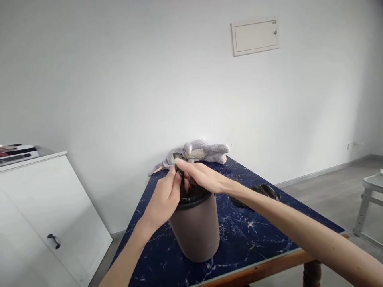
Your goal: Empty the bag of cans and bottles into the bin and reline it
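Note:
A grey-brown trash can point(197, 231) with a black rim stands upright on the blue marbled table point(254, 239). Over its mouth my two hands meet, both closed on a black plastic trash bag point(178, 170). My left hand point(166, 193) pinches the bag from the left side of the rim. From the right, my right hand point(203, 175) grips it with the thumb on top. A short twist of the bag sticks up between the fingers. Dark plastic shows inside the can's mouth, partly hidden by my hands.
A grey plush toy point(209, 151) lies against the wall at the table's far end. Crumpled black plastic point(266, 192) rests on the table to the right. A white cabinet point(60, 215) stands at left, a pale chair point(369, 199) at far right.

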